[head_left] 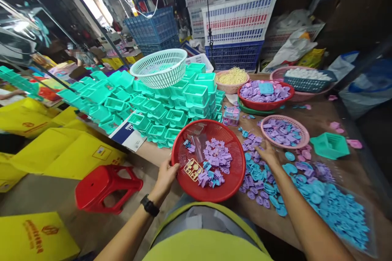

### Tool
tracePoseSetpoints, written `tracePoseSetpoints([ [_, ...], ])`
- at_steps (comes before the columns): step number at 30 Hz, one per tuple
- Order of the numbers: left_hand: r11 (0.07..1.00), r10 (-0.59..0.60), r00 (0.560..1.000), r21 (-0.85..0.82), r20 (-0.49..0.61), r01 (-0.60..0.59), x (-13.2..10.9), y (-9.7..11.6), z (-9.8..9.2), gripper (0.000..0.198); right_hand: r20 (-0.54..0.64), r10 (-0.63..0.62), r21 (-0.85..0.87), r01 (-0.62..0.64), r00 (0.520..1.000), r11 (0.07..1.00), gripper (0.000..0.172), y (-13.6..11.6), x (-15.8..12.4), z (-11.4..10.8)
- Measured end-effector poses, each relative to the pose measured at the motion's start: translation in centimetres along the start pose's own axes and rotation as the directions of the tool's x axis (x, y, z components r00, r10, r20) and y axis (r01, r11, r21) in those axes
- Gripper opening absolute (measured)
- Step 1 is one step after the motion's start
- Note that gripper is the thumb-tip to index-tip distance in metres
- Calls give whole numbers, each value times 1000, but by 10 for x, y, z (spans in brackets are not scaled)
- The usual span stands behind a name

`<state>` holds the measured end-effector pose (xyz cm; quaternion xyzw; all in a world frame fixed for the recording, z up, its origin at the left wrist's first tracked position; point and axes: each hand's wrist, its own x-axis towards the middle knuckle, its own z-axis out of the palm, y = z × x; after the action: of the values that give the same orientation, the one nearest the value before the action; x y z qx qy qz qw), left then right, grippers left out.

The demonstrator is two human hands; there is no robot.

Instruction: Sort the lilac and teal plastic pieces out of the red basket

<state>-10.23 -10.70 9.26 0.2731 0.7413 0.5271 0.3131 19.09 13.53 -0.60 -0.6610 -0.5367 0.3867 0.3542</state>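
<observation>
Red plastic basket (pixel 236 161) held at the surface's (pixel 321 118) near edge.
The left hand (pixel 167 176) pinches its left rim between fingers and thumb; the right hand (pixel 268 155) is nearer the loose purple pieces (pixel 251 142), which lie left of its fingers, whose grip I cannot tell.

Floor (pixel 101 228): a red plastic stool (pixel 94 187) is placed near printed yellow cardboard boxes (pixel 70 147).
Background: a white, red-and-blue-banded plastic crate (pixel 241 16) is stacked on a dark-blue plastic crate (pixel 234 54).
</observation>
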Motion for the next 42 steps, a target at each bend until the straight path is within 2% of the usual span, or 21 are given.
tracePoseSetpoints([
  [2,1000,5,1000,-15,-3,-5,1,1,4,39,-6,-184,-60,183,983,981,38,-8,-26,-1],
  [3,1000,-3,1000,-22,-1,3,2,0,5,38,66,-285,-93,291,956,952,32,-13,-42,1],
  [4,1000,-13,1000,-23,6,13,3,-1,6,37,209,-382,-135,414,900,900,30,-16,-59,5],
  [5,1000,-21,1000,-19,8,21,4,-2,7,38,401,-425,-169,521,812,837,30,-19,-76,10],
  [6,1000,-22,1000,-11,11,22,6,-4,8,38,580,-405,-193,602,707,775,32,-21,-92,15],
  [7,1000,-17,1000,-2,17,17,7,-5,9,39,710,-344,-213,653,615,727,35,-21,-106,22],
  [8,1000,-5,1000,6,23,5,9,-6,9,39,781,-274,-239,673,562,700,38,-22,-117,27],
  [9,1000,9,999,13,34,-9,10,-7,9,38,807,-225,-270,680,547,682,42,-21,-124,33],
  [13,998,30,998,47,63,-33,13,-6,11,29,779,-181,-364,669,600,648,50,-19,-130,43],
  [17,999,24,997,35,67,-26,13,-4,12,30,787,-173,-384,689,593,615,56,-19,-126,46],
  [20,999,40,997,23,67,-42,13,-6,12,32,786,-173,-399,701,593,591,45,-20,-128,48],
  [22,998,54,997,35,64,-56,13,-8,11,29,771,-181,-416,698,611,582,40,-21,-131,48],
  [30,996,73,996,39,55,-76,15,-14,10,19,695,-247,-484,693,676,535,37,-21,-132,52],
  [33,996,76,995,34,58,-78,17,-17,11,21,688,-258,-490,697,678,523,36,-20,-133,58],
  [38,996,77,994,28,80,-80,18,-20,10,26,689,-278,-473,705,670,527,26,-20,-134,63],
  [42,997,62,993,28,99,-65,15,-17,10,30,716,-265,-461,723,645,515,32,-20,-132,64],
])
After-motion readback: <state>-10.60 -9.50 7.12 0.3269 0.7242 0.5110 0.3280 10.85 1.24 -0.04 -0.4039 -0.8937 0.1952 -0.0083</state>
